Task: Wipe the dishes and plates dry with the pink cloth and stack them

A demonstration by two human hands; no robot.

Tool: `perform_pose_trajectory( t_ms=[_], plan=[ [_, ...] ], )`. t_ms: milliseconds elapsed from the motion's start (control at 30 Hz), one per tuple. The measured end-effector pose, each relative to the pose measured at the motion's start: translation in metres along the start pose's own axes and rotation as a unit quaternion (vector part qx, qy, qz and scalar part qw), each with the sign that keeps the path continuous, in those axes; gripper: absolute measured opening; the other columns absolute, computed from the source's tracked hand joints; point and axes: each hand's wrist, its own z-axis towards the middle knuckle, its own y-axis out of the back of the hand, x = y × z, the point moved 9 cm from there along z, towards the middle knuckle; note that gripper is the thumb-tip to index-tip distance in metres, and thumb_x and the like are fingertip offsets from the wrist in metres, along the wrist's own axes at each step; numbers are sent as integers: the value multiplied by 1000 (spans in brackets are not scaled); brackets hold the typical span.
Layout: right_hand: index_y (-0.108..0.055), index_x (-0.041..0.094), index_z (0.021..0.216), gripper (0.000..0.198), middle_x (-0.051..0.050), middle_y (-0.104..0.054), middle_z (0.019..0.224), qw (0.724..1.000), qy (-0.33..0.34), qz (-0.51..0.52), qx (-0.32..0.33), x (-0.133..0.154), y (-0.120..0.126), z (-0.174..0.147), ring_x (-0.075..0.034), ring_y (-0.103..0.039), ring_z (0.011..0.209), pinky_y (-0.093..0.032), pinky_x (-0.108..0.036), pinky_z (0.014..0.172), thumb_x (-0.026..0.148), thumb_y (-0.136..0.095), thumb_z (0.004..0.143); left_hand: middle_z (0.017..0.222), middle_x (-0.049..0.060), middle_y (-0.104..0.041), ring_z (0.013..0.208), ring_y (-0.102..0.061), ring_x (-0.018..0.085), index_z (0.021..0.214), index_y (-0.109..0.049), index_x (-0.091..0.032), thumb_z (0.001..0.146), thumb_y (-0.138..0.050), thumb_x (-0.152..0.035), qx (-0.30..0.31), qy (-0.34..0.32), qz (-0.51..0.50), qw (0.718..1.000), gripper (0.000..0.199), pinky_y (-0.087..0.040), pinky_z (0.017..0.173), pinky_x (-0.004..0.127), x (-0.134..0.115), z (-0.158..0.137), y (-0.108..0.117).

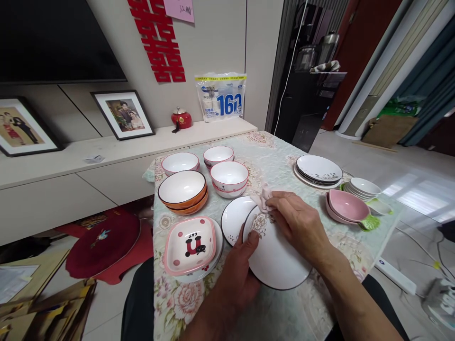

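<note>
My left hand (245,258) grips the left edge of a white plate (279,255) with a dark rim and a flower print, thumb on top. The plate is held tilted over the table. In my right hand (296,220) a pale pink cloth (263,199) is pinched against the plate's upper rim. Behind it, partly covered, lies another white dark-rimmed plate (234,215). To the left, a square pink-edged dish (190,246) with a cat print rests on a round white plate (217,258).
Orange bowls (183,192), red-rimmed bowls (229,175) and more stacked bowls stand at the table's back left. Right, stacked plates (318,168), small white bowls (364,186) and pink leaf-shaped bowls (348,206) sit near the edge. A red stool (106,241) is at left.
</note>
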Motion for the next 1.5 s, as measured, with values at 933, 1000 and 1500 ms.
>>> perform_pose_trajectory(
  t_ms=[933, 1000, 1500],
  plan=[
    [-63, 15, 117, 28, -14, -71, 100, 951, -212, -163, 157, -44, -23, -16, -24, -69, 81, -41, -31, 60, 15, -42, 99, 112, 17, -78, 116, -68, 32, 131, -60, -11, 92, -63, -31, -42, -13, 10, 999, 43, -49, 104, 48, 1, 1, 5],
    [-58, 14, 128, 35, -17, -69, 114, 975, -137, -135, 111, -29, -27, -12, -27, -68, 97, -51, -35, 72, 9, -42, 97, 114, 16, -77, 115, -68, 31, 131, -60, -11, 92, -63, -29, -46, 0, 12, 999, 43, -50, 103, 47, 6, 1, 7],
    [-69, 18, 97, 17, -11, -65, 98, 995, -85, 8, 51, -4, -23, -3, -24, -57, 96, -50, -41, 83, 14, -52, 97, 120, 15, -74, 123, -63, 30, 139, -54, -14, 98, -50, -46, -13, -23, -37, 999, 52, -46, 107, 46, -7, 1, -1]
  ],
)
